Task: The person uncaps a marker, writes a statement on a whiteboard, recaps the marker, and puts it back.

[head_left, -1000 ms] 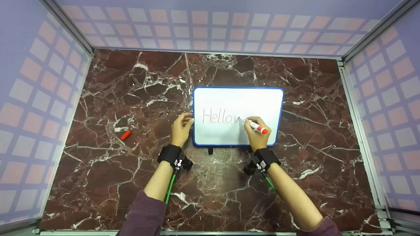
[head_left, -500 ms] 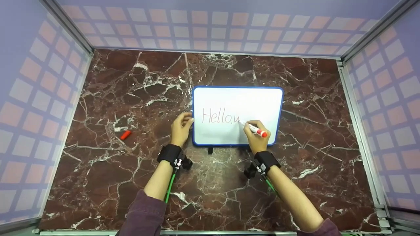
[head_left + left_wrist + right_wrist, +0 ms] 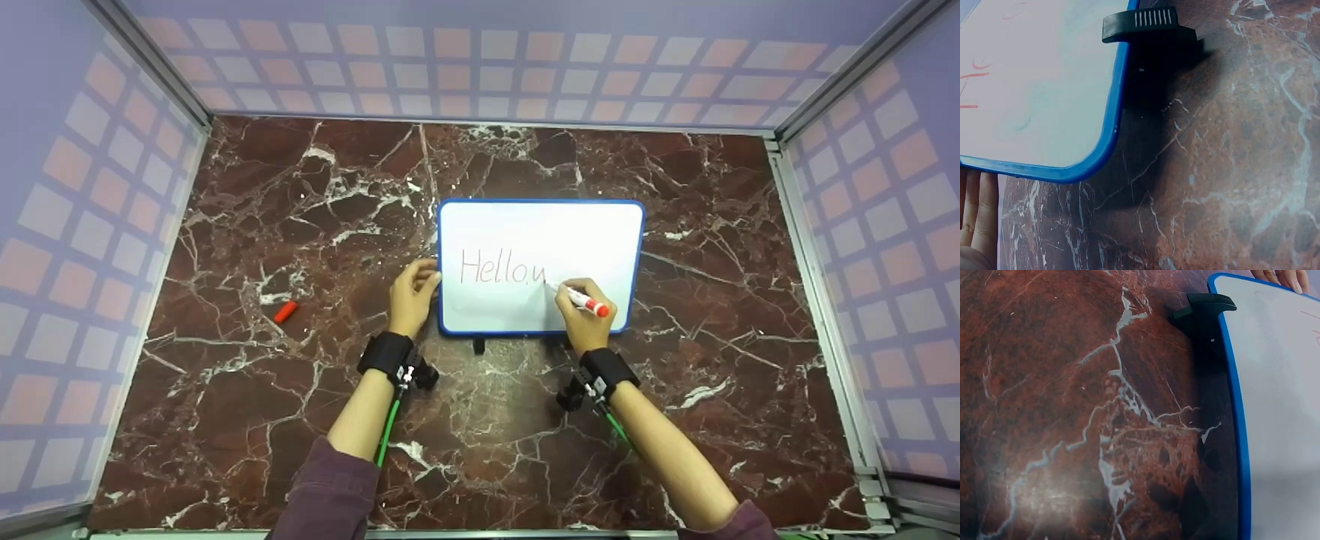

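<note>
Whiteboard (image 3: 517, 229), one, held by left hand (image 3: 411, 301); right hand (image 3: 583, 324) grips one marker (image 3: 587, 302); one red cap (image 3: 285, 312) apart.

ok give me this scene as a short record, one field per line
surface: dark red marbled table
item: blue-framed whiteboard, black clip on its near edge
writing: red "Hello," plus one more letter
left hand: touching the whiteboard's left edge
right hand: holding a red-and-white marker, tip by the last letter
loose: red cap, lying left of the left hand
</note>
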`<action>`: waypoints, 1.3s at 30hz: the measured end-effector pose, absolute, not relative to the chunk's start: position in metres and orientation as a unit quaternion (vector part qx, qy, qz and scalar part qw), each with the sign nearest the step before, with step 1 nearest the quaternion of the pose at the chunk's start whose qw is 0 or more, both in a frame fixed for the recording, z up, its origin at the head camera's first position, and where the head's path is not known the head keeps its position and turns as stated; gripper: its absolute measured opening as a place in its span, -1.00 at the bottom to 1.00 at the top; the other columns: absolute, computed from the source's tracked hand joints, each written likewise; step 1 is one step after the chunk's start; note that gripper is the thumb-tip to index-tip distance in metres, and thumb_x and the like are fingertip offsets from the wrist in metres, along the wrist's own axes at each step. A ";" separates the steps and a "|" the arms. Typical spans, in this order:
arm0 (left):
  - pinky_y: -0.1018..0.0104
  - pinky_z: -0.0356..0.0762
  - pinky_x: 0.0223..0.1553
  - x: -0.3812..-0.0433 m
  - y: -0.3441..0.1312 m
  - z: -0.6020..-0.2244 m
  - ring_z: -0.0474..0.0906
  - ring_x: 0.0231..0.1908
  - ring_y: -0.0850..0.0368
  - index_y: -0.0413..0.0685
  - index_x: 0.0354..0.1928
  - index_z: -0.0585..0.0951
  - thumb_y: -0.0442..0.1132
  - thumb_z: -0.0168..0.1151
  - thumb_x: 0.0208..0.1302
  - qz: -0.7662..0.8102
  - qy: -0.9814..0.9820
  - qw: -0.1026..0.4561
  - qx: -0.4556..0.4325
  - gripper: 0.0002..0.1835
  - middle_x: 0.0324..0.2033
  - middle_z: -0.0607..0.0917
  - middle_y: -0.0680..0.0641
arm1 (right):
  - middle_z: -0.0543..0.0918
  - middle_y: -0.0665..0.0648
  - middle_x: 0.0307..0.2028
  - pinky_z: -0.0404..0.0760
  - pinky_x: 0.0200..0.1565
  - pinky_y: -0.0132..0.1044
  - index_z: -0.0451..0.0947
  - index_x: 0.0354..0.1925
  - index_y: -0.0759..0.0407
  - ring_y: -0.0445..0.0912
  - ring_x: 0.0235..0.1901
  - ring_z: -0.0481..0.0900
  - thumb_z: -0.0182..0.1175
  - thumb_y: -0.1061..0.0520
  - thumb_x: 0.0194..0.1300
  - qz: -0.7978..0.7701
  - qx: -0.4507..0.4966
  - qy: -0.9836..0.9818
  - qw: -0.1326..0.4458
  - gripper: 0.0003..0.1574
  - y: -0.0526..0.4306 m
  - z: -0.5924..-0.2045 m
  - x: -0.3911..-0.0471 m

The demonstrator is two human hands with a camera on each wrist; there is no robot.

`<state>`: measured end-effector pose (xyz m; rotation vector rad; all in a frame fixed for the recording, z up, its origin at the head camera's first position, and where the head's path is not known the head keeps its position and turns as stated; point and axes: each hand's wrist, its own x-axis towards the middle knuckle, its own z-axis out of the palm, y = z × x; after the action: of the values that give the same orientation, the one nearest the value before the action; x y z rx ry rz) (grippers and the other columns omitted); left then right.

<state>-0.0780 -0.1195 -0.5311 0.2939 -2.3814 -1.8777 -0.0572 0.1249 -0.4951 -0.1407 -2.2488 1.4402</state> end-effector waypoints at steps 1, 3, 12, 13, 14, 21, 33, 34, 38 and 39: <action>0.07 0.69 -0.20 -0.078 -0.119 -0.531 0.63 -0.22 -0.18 -0.25 -0.03 0.55 -0.29 0.15 0.25 -0.619 -0.778 0.048 0.095 -0.72 -0.19 0.65 -0.34 | 0.64 0.32 -0.58 0.36 -0.52 -0.67 0.57 -0.50 0.41 -0.36 -0.58 0.41 0.21 0.37 0.00 0.522 -0.053 -0.819 0.233 -0.95 0.125 -0.494 -0.058; 0.02 0.68 -0.19 -0.078 -0.119 -0.532 0.62 -0.21 -0.22 -0.27 -0.02 0.55 -0.30 0.15 0.25 -0.624 -0.774 0.049 0.093 -0.71 -0.18 0.65 -0.36 | 0.64 0.32 -0.57 0.36 -0.51 -0.67 0.57 -0.49 0.41 -0.34 -0.58 0.42 0.22 0.37 0.00 0.518 -0.058 -0.819 0.239 -0.95 0.125 -0.493 -0.059; 0.14 0.70 -0.23 -0.079 -0.118 -0.531 0.64 -0.22 -0.19 -0.27 -0.04 0.55 -0.29 0.15 0.25 -0.613 -0.782 0.048 0.096 -0.72 -0.20 0.65 -0.35 | 0.65 0.34 -0.53 0.38 -0.49 -0.66 0.57 -0.46 0.43 -0.35 -0.55 0.43 0.22 0.38 0.01 0.531 -0.072 -0.803 0.260 -0.94 0.125 -0.488 -0.066; 0.15 0.70 -0.23 -0.079 -0.118 -0.531 0.64 -0.22 -0.18 -0.27 -0.04 0.55 -0.30 0.15 0.24 -0.613 -0.783 0.047 0.097 -0.73 -0.20 0.66 -0.34 | 0.65 0.34 -0.53 0.38 -0.48 -0.66 0.57 -0.45 0.43 -0.36 -0.54 0.43 0.22 0.38 0.01 0.533 -0.072 -0.802 0.259 -0.93 0.125 -0.488 -0.066; 0.17 0.70 -0.24 -0.079 -0.118 -0.531 0.64 -0.22 -0.17 -0.27 -0.04 0.55 -0.30 0.15 0.24 -0.611 -0.784 0.048 0.098 -0.73 -0.21 0.66 -0.34 | 0.65 0.34 -0.53 0.39 -0.48 -0.66 0.57 -0.45 0.43 -0.38 -0.54 0.43 0.22 0.37 0.02 0.535 -0.071 -0.801 0.258 -0.93 0.126 -0.488 -0.066; 0.15 0.71 -0.25 -0.078 -0.118 -0.530 0.64 -0.25 -0.15 -0.25 -0.05 0.55 -0.31 0.15 0.24 -0.607 -0.787 0.050 0.096 -0.74 -0.23 0.66 -0.33 | 0.63 0.37 -0.59 0.41 -0.55 -0.65 0.55 -0.46 0.45 -0.46 -0.62 0.43 0.18 0.37 0.04 0.548 -0.057 -0.798 0.243 -0.92 0.131 -0.487 -0.065; 0.10 0.70 -0.24 -0.079 -0.120 -0.532 0.64 -0.24 -0.13 -0.23 -0.03 0.55 -0.26 0.14 0.26 -0.602 -0.792 0.044 0.093 -0.72 -0.23 0.66 -0.31 | 0.61 0.34 -0.64 0.40 -0.58 -0.64 0.54 -0.52 0.43 -0.48 -0.66 0.42 0.17 0.36 0.03 0.544 -0.051 -0.803 0.236 -0.92 0.137 -0.490 -0.061; 0.11 0.70 -0.24 -0.079 -0.120 -0.532 0.64 -0.24 -0.13 -0.23 -0.03 0.55 -0.27 0.14 0.26 -0.601 -0.793 0.043 0.094 -0.72 -0.23 0.66 -0.30 | 0.61 0.34 -0.64 0.40 -0.57 -0.65 0.54 -0.52 0.42 -0.48 -0.65 0.41 0.17 0.36 0.02 0.541 -0.050 -0.805 0.238 -0.92 0.137 -0.491 -0.061; 0.09 0.70 -0.24 -0.077 -0.119 -0.527 0.64 -0.24 -0.13 -0.26 -0.04 0.55 -0.28 0.14 0.26 -0.604 -0.791 0.045 0.091 -0.73 -0.23 0.66 -0.32 | 0.63 0.33 -0.61 0.37 -0.53 -0.67 0.54 -0.54 0.42 -0.43 -0.61 0.41 0.18 0.38 0.01 0.530 -0.047 -0.810 0.247 -0.94 0.136 -0.493 -0.059; 0.06 0.69 -0.23 -0.076 -0.119 -0.525 0.64 -0.24 -0.15 -0.28 -0.04 0.54 -0.30 0.13 0.26 -0.606 -0.789 0.046 0.090 -0.73 -0.23 0.65 -0.34 | 0.64 0.33 -0.60 0.36 -0.52 -0.67 0.54 -0.54 0.42 -0.42 -0.60 0.40 0.18 0.38 0.01 0.525 -0.048 -0.813 0.248 -0.94 0.136 -0.493 -0.058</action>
<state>-0.0761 -0.1188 -0.5253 0.2759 -2.4102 -1.8491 -0.0581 0.1361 -0.4928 -0.1314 -2.2142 1.4308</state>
